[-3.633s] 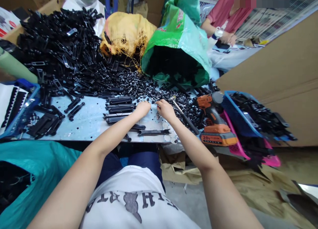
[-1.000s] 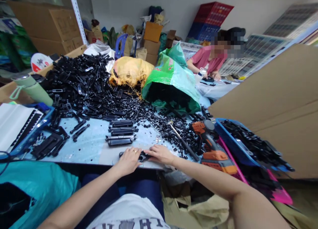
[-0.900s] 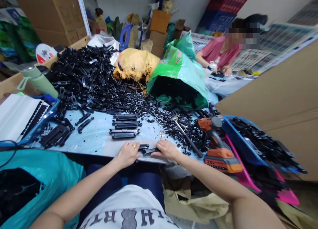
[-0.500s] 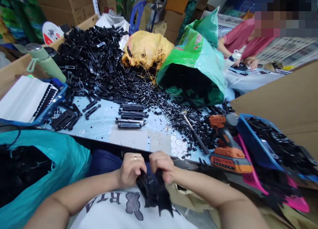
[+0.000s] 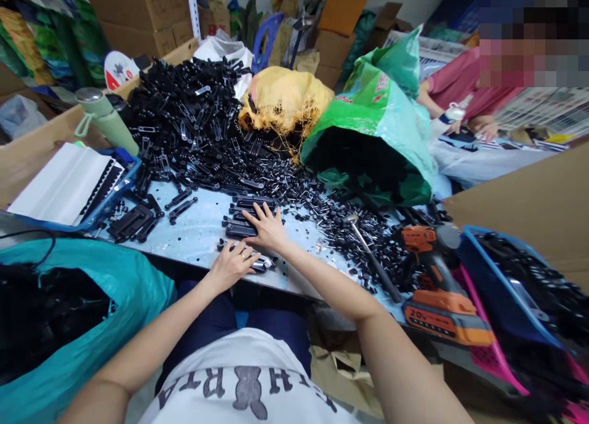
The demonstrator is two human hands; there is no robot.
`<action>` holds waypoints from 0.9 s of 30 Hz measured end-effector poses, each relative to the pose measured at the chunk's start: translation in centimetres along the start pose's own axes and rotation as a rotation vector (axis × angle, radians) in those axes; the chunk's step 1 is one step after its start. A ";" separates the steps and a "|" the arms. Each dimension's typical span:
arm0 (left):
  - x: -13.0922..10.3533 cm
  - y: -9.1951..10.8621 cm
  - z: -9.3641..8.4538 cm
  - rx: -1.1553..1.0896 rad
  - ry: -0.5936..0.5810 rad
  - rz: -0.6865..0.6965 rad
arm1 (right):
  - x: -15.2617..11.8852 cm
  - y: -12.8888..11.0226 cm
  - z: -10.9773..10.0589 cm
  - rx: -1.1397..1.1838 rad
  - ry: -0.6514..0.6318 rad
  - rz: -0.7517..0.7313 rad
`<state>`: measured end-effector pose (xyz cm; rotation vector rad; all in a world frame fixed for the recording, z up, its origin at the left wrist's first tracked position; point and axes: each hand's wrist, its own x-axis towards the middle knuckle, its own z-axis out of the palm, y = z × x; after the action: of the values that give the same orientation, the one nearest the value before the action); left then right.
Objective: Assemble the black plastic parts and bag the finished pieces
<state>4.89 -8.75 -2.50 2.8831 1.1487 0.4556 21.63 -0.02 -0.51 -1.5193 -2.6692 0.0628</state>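
Both your hands are working at the near edge of the pale blue metal table. Your right hand is lying flat, fingers spread, steadying the stacked long black plastic bars. Your left hand is pressing loosely onto one shiny black bar nearest you, not gripping. Beyond, loose black parts are lying in a big heap.

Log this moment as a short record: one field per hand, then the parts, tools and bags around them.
left hand: flat on a black part at the table's near edge
right hand: fingers spread on the stack of black bars
loose parts: large black heap behind
tools: hammer, orange drill
bags: yellow sack, green bag
left side: green bottle
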 end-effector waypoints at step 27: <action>-1.2 -13.5 -2.2 0.211 0.173 -1.109 | 24.1 12.2 -5.5 -0.289 0.108 -0.180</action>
<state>-5.58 0.14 -2.22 1.8402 2.6022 0.5154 20.22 26.94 5.09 -1.2929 -2.8066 -0.4193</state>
